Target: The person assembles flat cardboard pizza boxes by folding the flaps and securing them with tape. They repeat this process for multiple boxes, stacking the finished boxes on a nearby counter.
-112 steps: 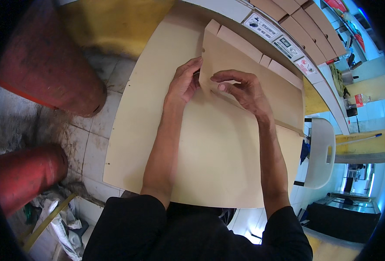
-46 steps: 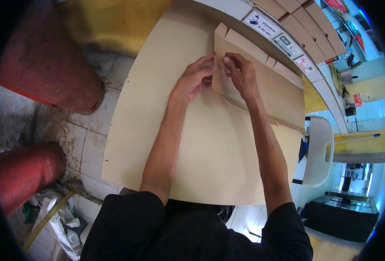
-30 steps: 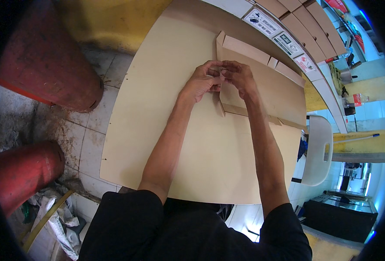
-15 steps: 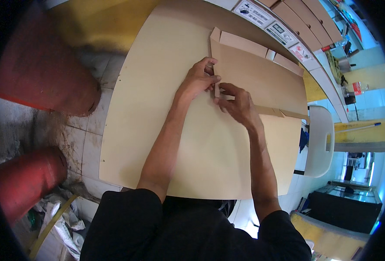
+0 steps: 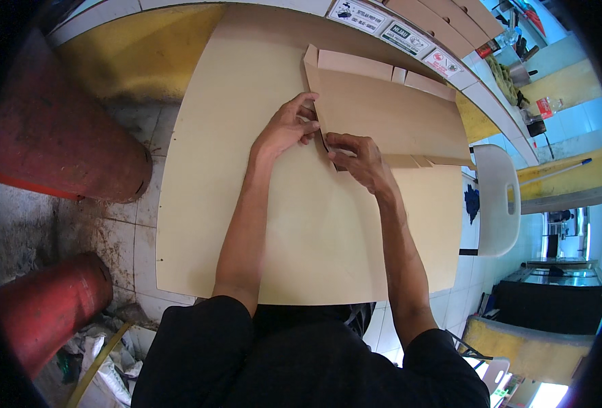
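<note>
A flat brown cardboard box blank [image 5: 396,115] with raised edge flaps lies on the far right part of the pale yellow table [image 5: 314,238]. My left hand [image 5: 284,129] is at the blank's left flap, fingers curled along it and thumb against it. At the near end of that same flap is my right hand [image 5: 362,160], its thumb and fingers closed on the corner. The flap's near end sticks out toward me, with a dark gap beside it. My fingers partly hide this corner.
Folded brown boxes [image 5: 444,24] are stacked beyond a tiled ledge [image 5: 481,88] with stickers. A white chair [image 5: 494,197] stands at the right table edge. Large red cylinders [image 5: 63,136] stand on the left, above crumpled white sacks [image 5: 111,367]. A clear bottle [image 5: 544,107] lies far right.
The view has shifted, so the scene sits differently. The left flap's near end now slants out toward me, and my right fingers have closed in on it. My left hand stays at the flap.
</note>
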The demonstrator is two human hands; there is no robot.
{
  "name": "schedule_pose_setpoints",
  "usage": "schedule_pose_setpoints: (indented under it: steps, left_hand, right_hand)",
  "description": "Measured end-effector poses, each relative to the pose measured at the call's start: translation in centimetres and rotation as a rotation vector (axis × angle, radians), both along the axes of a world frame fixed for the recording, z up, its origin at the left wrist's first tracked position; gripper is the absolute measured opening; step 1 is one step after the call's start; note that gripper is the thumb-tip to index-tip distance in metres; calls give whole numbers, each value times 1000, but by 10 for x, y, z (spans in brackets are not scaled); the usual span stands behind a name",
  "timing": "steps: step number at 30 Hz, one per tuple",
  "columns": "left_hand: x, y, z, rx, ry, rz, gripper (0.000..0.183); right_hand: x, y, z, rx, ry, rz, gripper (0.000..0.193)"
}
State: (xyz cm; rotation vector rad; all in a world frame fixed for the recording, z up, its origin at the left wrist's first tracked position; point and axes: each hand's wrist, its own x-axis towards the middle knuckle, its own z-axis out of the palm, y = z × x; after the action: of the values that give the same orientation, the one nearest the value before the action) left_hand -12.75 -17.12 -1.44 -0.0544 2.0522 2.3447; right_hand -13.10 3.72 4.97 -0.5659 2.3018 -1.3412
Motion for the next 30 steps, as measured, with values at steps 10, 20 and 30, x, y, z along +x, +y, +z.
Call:
schedule_pose_setpoints:
  steps: [10,20,30]
  left_hand:
    - [10,7,15,-183,1,41,90]
    - [4,5,11,-427,-2,287,96]
    - [6,6,11,-573,1,545,73]
  right_hand:
    - [11,-8,15,297,327,-24,36]
    - [-19,20,159,365,1179,-200,25]
    - [-11,63,118,131,1035,146,45]
